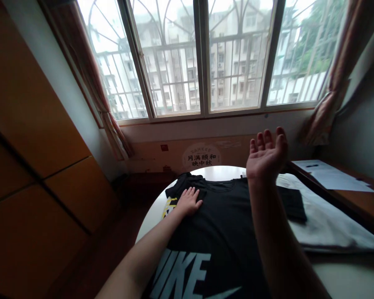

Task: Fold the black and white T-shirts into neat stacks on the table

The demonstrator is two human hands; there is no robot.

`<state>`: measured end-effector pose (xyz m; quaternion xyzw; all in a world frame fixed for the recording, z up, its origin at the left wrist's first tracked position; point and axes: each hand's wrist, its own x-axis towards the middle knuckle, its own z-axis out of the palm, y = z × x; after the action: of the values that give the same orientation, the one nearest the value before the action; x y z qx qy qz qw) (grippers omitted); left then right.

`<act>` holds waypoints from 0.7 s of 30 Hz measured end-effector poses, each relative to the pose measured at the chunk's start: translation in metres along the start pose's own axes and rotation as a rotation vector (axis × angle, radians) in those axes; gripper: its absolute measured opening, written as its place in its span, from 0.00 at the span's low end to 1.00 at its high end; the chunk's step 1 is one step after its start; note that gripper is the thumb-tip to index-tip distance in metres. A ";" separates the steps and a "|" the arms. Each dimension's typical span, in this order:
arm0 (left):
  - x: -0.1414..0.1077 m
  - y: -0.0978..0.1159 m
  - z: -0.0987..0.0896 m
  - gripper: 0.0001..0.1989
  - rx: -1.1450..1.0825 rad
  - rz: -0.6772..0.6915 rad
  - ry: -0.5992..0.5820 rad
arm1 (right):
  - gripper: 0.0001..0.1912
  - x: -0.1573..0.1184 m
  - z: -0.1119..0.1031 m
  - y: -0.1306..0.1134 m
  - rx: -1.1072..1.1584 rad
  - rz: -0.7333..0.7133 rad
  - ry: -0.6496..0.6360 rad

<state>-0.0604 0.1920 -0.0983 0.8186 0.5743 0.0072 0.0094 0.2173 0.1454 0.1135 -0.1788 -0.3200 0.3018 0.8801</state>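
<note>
A black T-shirt (224, 224) with large pale lettering on its front lies spread on a round white table (152, 216), its neckline toward the window. My left hand (189, 202) rests flat on the shirt's left shoulder area, fingers stretched out. Raised above the shirt's right side is my right hand (266, 155), palm up, fingers extended and holding nothing. The right sleeve (291, 203) sticks out beyond my right forearm, which hides part of the shirt. Beside the left sleeve a yellow and white print (168, 207) shows.
Folded pale cloth (324, 224) lies to the right. Paper sheets (330, 174) rest on a wooden surface (370, 203) at far right. A printed cardboard panel (180, 153) stands behind the table, below the barred window (202, 62). Wooden cabinet doors (28, 137) rise at left.
</note>
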 end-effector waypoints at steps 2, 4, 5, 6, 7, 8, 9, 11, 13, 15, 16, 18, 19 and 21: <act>0.000 0.000 -0.001 0.37 0.013 0.001 -0.007 | 0.27 0.025 -0.020 -0.008 -0.226 -0.073 -0.143; 0.000 0.001 -0.002 0.37 0.024 0.002 -0.013 | 0.28 0.052 -0.057 -0.015 -0.504 -0.110 -0.230; 0.001 0.001 -0.003 0.37 0.030 0.001 -0.015 | 0.28 0.064 -0.080 -0.018 -0.652 -0.111 -0.245; 0.001 0.002 -0.004 0.37 0.036 -0.001 -0.017 | 0.29 0.076 -0.105 -0.020 -0.788 -0.098 -0.225; 0.001 0.002 -0.005 0.37 0.042 -0.003 -0.018 | 0.30 0.086 -0.131 -0.022 -0.914 -0.076 -0.170; 0.002 0.002 -0.005 0.37 0.047 -0.006 -0.020 | 0.33 0.094 -0.157 -0.022 -1.039 -0.051 -0.118; 0.003 0.002 -0.006 0.37 0.053 -0.007 -0.021 | 0.35 0.101 -0.183 -0.021 -1.173 -0.025 -0.081; 0.004 0.002 -0.007 0.36 0.063 -0.007 -0.025 | 0.36 0.110 -0.228 -0.016 -1.428 0.084 -0.102; 0.006 0.001 -0.008 0.36 0.071 -0.006 -0.030 | 0.36 0.113 -0.263 -0.007 -1.595 0.262 -0.230; 0.007 0.000 -0.008 0.36 0.079 -0.006 -0.039 | 0.34 0.113 -0.287 0.002 -1.676 0.413 -0.355; 0.008 0.000 -0.008 0.36 0.083 -0.008 -0.045 | 0.33 0.113 -0.295 0.006 -1.694 0.463 -0.392; 0.009 0.000 -0.009 0.36 0.093 -0.012 -0.060 | 0.30 0.111 -0.307 0.013 -1.702 0.521 -0.421; 0.010 0.001 -0.010 0.36 0.098 -0.015 -0.069 | 0.28 0.110 -0.311 0.016 -1.696 0.541 -0.427; 0.011 0.002 -0.014 0.35 0.108 -0.019 -0.087 | 0.26 0.110 -0.317 0.021 -1.682 0.579 -0.442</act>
<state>-0.0547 0.2016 -0.0839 0.8118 0.5808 -0.0595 -0.0095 0.4890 0.1937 -0.0791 -0.7722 -0.5380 0.2053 0.2686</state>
